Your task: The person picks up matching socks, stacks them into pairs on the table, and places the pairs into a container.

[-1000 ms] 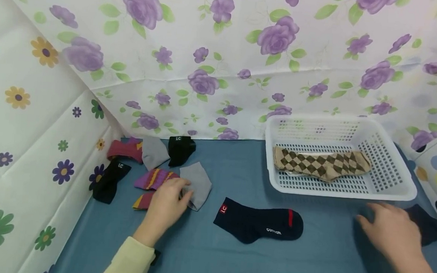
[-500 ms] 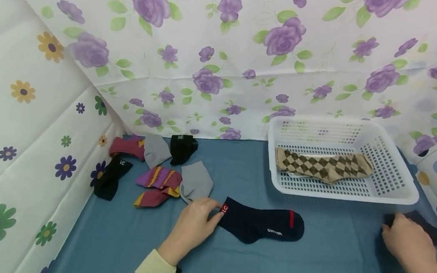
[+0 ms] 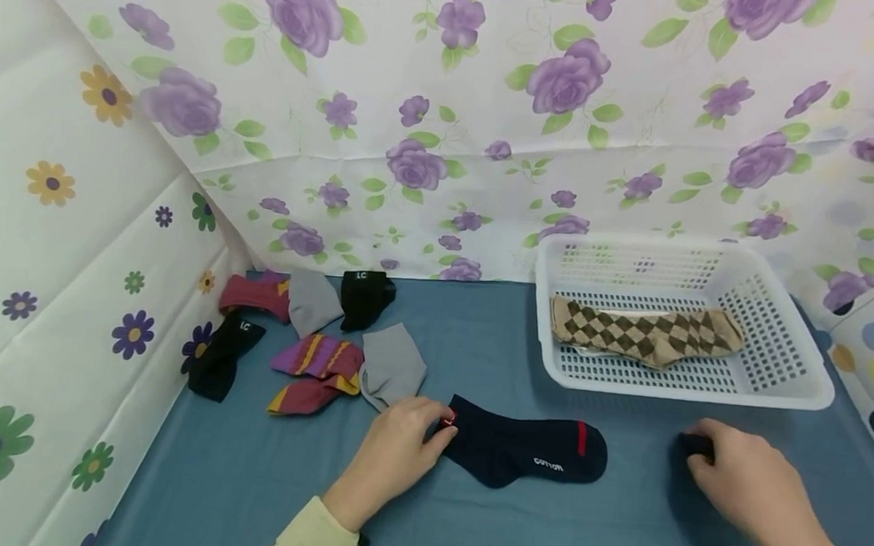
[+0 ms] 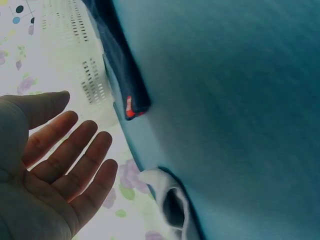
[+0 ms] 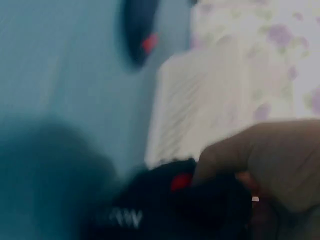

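Observation:
A dark navy ankle sock (image 3: pixel 531 450) with a red toe stripe, white lettering and a red cuff label lies flat at mid-table. My left hand (image 3: pixel 400 442) is over its cuff end in the head view. In the left wrist view that hand's fingers (image 4: pixel 80 167) are spread and relaxed, holding nothing, with the sock beyond them. My right hand (image 3: pixel 750 484) pinches another dark sock (image 5: pixel 150 210) with white lettering and a red patch, below the basket. In the head view most of that sock is hidden by the hand.
A white perforated basket (image 3: pixel 681 390) at the back right holds a tan-brown argyle sock (image 3: pixel 647 334). Grey socks (image 3: pixel 394 362), black socks (image 3: pixel 217 364) and striped purple-red socks (image 3: pixel 318 370) lie at the left. Flowered cloth (image 3: pixel 419 80) rises behind the table.
My left hand moved right from the striped and grey socks to the flat navy sock's cuff. My right hand took hold of the dark sock at the far right and brought it left.

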`<action>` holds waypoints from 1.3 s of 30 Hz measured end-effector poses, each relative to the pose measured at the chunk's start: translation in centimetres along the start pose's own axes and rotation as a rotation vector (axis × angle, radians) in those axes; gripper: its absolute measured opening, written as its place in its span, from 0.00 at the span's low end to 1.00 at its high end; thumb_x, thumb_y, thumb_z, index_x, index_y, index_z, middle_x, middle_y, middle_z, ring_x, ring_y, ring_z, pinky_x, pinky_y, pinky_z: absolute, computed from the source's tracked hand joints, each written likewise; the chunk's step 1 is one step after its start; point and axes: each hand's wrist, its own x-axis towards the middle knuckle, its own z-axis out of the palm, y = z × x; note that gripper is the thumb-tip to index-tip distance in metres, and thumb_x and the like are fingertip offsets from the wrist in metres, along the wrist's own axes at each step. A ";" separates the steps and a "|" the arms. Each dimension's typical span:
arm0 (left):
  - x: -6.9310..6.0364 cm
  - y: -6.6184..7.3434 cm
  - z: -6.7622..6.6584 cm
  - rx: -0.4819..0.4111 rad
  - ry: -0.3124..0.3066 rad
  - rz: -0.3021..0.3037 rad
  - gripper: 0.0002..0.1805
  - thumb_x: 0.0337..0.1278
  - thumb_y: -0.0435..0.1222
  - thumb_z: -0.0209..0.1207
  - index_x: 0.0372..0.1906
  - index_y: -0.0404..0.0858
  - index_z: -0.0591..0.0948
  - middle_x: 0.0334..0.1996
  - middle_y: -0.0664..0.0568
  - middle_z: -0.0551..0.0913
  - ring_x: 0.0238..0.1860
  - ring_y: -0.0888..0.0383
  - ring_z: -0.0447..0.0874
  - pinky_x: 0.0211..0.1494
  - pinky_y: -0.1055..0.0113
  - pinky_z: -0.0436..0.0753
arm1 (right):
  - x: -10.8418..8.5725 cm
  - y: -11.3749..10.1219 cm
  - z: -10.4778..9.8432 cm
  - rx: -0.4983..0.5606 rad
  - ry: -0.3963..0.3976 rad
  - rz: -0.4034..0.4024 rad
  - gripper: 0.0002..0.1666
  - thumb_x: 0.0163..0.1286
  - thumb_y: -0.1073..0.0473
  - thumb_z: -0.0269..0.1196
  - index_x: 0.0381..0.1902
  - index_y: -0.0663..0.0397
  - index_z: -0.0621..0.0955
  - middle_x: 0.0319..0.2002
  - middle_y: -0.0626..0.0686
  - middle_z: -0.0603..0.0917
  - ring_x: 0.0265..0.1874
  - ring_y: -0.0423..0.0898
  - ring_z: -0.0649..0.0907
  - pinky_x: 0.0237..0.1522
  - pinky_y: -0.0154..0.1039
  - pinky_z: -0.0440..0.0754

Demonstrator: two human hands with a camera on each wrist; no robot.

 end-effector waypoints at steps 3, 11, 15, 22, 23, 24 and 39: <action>0.3 0.6 -0.4 -0.010 0.010 0.005 0.09 0.59 0.48 0.59 0.41 0.51 0.83 0.38 0.59 0.84 0.37 0.65 0.79 0.37 0.69 0.79 | -1.2 -2.9 -0.8 0.094 -0.030 -0.091 0.16 0.61 0.58 0.60 0.48 0.51 0.79 0.24 0.49 0.82 0.16 0.43 0.73 0.19 0.39 0.68; 1.0 3.4 -2.0 -0.084 0.034 0.065 0.13 0.61 0.52 0.55 0.46 0.53 0.81 0.42 0.61 0.83 0.42 0.66 0.80 0.43 0.70 0.81 | -3.7 -8.6 -1.6 0.395 0.066 -0.252 0.19 0.65 0.58 0.59 0.52 0.31 0.75 0.27 0.45 0.83 0.14 0.39 0.75 0.16 0.35 0.73; 1.3 5.2 -2.3 -0.137 0.024 0.125 0.17 0.62 0.54 0.52 0.49 0.54 0.80 0.44 0.60 0.83 0.44 0.67 0.80 0.45 0.72 0.80 | -3.6 -10.2 -0.8 0.506 0.175 -0.348 0.20 0.67 0.53 0.59 0.56 0.30 0.73 0.41 0.44 0.83 0.25 0.35 0.80 0.22 0.33 0.77; 1.9 7.5 -2.2 -0.181 0.034 0.225 0.23 0.60 0.55 0.53 0.56 0.50 0.76 0.47 0.60 0.81 0.47 0.69 0.79 0.46 0.76 0.79 | -2.9 -12.2 0.2 0.633 0.206 -0.448 0.24 0.67 0.48 0.58 0.60 0.26 0.69 0.44 0.42 0.84 0.32 0.33 0.84 0.28 0.31 0.80; 1.9 7.7 -2.1 -0.198 0.022 0.225 0.24 0.60 0.55 0.54 0.58 0.50 0.74 0.48 0.60 0.81 0.47 0.69 0.80 0.46 0.77 0.78 | -2.8 -12.5 0.4 0.659 0.195 -0.454 0.24 0.68 0.47 0.58 0.60 0.26 0.69 0.45 0.42 0.84 0.34 0.34 0.84 0.29 0.30 0.81; 2.0 8.0 -2.1 -0.218 0.007 0.219 0.26 0.59 0.56 0.54 0.59 0.50 0.72 0.48 0.59 0.80 0.47 0.68 0.80 0.46 0.77 0.78 | -2.8 -12.7 0.5 0.685 0.185 -0.464 0.24 0.68 0.47 0.58 0.61 0.27 0.69 0.47 0.43 0.83 0.37 0.34 0.85 0.31 0.30 0.81; 3.1 8.4 -0.8 -0.421 -0.004 0.111 0.29 0.61 0.51 0.54 0.65 0.49 0.64 0.48 0.56 0.81 0.41 0.73 0.81 0.39 0.81 0.78 | -2.8 -14.3 1.0 0.688 -0.022 -0.639 0.32 0.73 0.47 0.50 0.72 0.36 0.57 0.61 0.47 0.75 0.45 0.36 0.84 0.36 0.32 0.82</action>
